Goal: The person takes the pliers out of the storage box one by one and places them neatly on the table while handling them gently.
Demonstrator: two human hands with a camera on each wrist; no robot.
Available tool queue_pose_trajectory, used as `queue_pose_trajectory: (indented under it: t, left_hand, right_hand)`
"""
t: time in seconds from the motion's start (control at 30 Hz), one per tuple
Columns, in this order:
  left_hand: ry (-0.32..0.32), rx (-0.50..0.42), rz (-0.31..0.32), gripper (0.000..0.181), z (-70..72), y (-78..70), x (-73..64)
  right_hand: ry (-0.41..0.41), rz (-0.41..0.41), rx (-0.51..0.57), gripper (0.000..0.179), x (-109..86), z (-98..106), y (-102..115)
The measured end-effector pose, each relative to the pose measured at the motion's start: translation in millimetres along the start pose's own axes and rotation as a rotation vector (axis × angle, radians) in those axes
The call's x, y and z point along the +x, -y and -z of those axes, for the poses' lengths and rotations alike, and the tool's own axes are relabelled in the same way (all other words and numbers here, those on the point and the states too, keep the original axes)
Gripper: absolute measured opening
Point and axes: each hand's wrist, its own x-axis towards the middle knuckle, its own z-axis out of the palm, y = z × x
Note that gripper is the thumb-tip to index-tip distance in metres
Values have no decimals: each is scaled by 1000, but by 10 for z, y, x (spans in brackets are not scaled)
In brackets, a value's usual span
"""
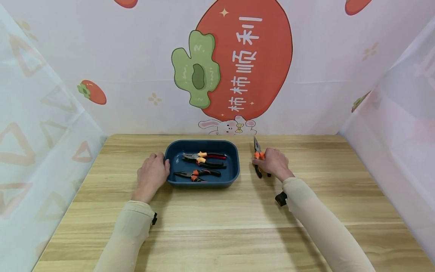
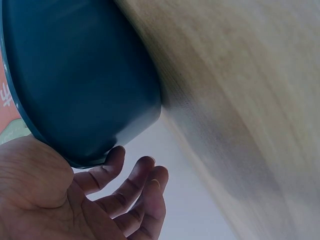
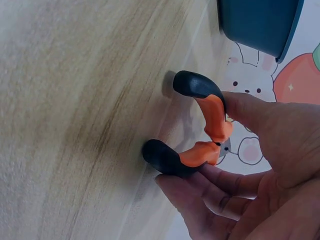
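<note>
A dark blue tray (image 1: 204,183) stands mid-table and holds three pliers (image 1: 203,163) with black, red and orange handles. My left hand (image 1: 151,173) lies at the tray's left end, its relaxed fingers (image 2: 131,186) against the tray's outer wall (image 2: 85,85). To the right of the tray, a pair of needle-nose pliers (image 1: 257,153) lies on the wood, nose pointing away. My right hand (image 1: 274,163) grips it, thumb and fingers (image 3: 220,187) pinching the black and orange handles (image 3: 202,125).
The wooden table (image 1: 217,226) is enclosed by printed cloth walls at the back (image 1: 238,68), left and right. Bare wood lies in front of the tray and on both sides. A small black wrist camera (image 1: 281,198) sits on the right forearm.
</note>
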Motion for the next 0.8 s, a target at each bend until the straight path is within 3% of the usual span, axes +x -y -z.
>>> queue_pose_trajectory:
  t: [0.8]
  left_hand:
    - [-20,-5,0,32,-18,-3,-2]
  right_hand:
    - [-5,-37,-101,44,45,-44,68]
